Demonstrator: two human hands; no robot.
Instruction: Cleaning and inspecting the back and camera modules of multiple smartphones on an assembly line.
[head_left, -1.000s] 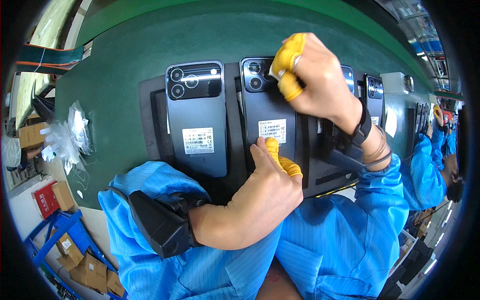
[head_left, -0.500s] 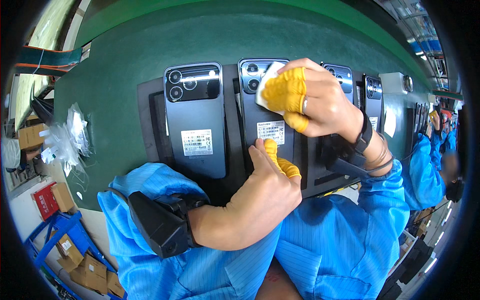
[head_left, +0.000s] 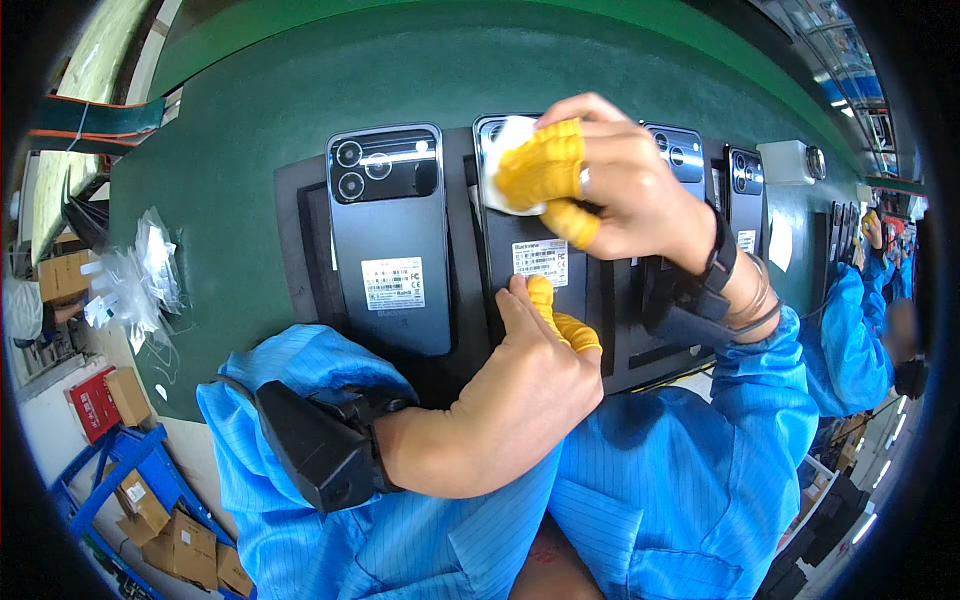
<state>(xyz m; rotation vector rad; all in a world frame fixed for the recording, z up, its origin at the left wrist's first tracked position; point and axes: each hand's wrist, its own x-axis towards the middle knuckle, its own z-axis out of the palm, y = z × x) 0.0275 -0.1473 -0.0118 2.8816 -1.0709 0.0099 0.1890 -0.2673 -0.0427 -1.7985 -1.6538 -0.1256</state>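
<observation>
My right hand [head_left: 640, 185], with yellow finger cots on several fingers, is closed on a white wiping cloth [head_left: 515, 135]. It presses the cloth over the camera end of a dark smartphone [head_left: 500, 230], hiding most of the lenses. My left hand [head_left: 545, 370] is closed at the lower part of that phone, its fingers, two in yellow cots, steadying it just below a white label [head_left: 540, 262]. To the left, another dark blue smartphone [head_left: 390, 240] lies back up with its lenses and label showing. Further smartphones [head_left: 745, 185] lie to the right, partly behind my right arm.
The phones lie on dark mats [head_left: 300, 220] on a green table [head_left: 240, 130]. Crumpled clear plastic film [head_left: 145, 270] sits at the left edge. A white box-like object [head_left: 785, 163] stands at the right. Cardboard boxes [head_left: 190, 545] are at lower left; a co-worker's blue sleeve [head_left: 850, 330] shows far right.
My right hand has slid left with the cloth across the phone's camera end, which the cloth covers more fully. My left hand stays in place on the phone.
</observation>
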